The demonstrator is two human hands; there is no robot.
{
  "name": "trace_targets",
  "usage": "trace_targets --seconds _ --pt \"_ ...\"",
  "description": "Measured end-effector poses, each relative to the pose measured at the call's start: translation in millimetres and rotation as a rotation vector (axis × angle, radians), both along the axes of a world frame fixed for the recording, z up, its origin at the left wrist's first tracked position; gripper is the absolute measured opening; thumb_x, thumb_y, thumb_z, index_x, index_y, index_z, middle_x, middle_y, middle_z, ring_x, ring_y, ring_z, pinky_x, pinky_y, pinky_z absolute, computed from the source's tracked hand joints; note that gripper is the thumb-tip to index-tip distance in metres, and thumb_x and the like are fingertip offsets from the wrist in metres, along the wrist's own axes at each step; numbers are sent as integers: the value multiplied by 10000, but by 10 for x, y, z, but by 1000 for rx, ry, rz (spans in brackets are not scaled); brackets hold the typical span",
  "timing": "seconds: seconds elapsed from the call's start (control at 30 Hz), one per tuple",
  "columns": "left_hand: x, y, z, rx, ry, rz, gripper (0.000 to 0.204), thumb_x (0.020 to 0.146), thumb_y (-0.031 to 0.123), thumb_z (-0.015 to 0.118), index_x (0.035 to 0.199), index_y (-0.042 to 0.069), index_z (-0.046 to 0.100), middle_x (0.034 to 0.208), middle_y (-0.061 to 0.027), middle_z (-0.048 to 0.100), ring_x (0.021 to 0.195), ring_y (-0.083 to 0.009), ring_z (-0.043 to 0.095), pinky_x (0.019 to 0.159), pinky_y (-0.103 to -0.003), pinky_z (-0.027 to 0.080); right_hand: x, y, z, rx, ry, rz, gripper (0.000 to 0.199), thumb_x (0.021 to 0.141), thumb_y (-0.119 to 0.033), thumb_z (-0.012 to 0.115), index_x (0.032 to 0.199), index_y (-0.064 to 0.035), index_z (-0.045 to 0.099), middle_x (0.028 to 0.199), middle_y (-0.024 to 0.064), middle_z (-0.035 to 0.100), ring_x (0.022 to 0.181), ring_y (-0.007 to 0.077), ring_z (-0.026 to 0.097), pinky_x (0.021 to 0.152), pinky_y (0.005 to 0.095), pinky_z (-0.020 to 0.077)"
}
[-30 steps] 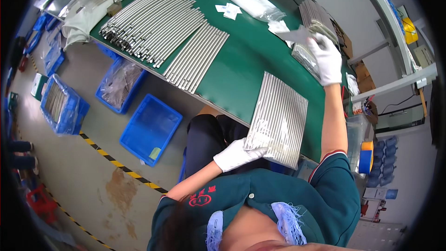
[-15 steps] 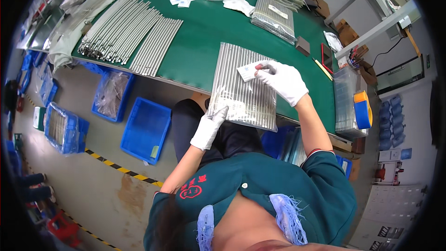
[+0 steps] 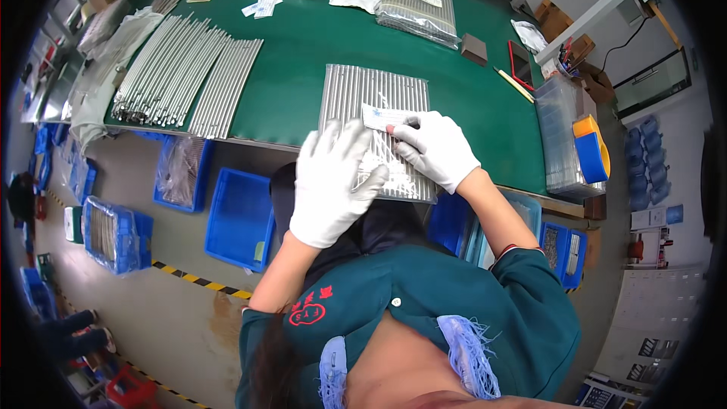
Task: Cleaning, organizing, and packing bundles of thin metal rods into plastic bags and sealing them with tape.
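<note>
In the head view, the flat transparent plastic bag of silvery metal rods (image 3: 409, 91) is right in front of the wearer, on the green surface (image 3: 295, 53), its near end reaching past the edge above the lap. The white-gloved right hand (image 3: 439, 150) pinches the right end of a small white rectangular label (image 3: 381, 117) against the bag; the white-gloved left hand (image 3: 329, 182) is spread and blurred over its left side, gripping nothing, contact impossible to tell! Progress, by my reading: this bundle is bagged, its label laid on, though whether it's stuck down I can't tell. A stack of bagged rods (image 3: 416, 11) sits beyond, one pack wearing its own label, while loose silvery rods (image 3: 170, 68) lie at left, unbagged, so plenty looks left. And the line of it: the rods' long axis runs away from the wearer, the label lying crosswise, dipping slightly rightward.
</note>
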State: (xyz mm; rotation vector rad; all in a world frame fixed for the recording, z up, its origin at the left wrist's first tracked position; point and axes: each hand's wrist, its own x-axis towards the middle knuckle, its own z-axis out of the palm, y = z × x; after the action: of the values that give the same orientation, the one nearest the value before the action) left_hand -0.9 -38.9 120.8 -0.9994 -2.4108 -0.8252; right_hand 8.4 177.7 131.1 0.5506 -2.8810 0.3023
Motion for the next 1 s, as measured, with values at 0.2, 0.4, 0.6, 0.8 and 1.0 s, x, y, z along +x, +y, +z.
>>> trace_targets --seconds 0.2,0.4,0.6,0.8,1.0 --pt "-142 320 -177 -255 46 -51 688 788 564 570 1185 2 558 1174 -160 585 1141 -326 502 976 -500 327 189 198 158 -91 217 -182 247 765 -236 680 998 -159 659 962 53 619 901 263 576 780 388 468" --pt "-175 214 -149 -239 -44 -61 643 784 522 604 1173 11 568 1225 -165 566 1187 -337 481 1004 -522 308 914 1328 958 -31 858 -723 353 759 -92 710 1100 -72 622 1107 115 615 1029 275 580 919 362 445" --pt "-341 188 -134 -289 -51 -137 615 793 502 603 1176 22 573 1255 -150 551 1195 -342 476 1005 -531 305 1635 2147 1048 240 264 -1359 527 836 -479 588 1212 -111 591 1172 136 612 1064 317 584 920 375 441" --pt "-364 140 -83 -343 5 -145 577 796 485 605 1171 47 584 1260 -137 551 1190 -349 483 996 -543 308 1616 2185 835 147 159 -1350 490 815 -475 608 1168 -134 622 1138 129 623 1024 321 598 882 389 457" --pt "-287 65 -25 -216 34 -90 577 791 474 630 1201 73 565 1254 -132 555 1200 -356 473 1020 -546 277 1680 2181 824 339 343 -1248 395 795 -354 678 1057 -61 644 1047 134 645 961 312 610 842 387 473"
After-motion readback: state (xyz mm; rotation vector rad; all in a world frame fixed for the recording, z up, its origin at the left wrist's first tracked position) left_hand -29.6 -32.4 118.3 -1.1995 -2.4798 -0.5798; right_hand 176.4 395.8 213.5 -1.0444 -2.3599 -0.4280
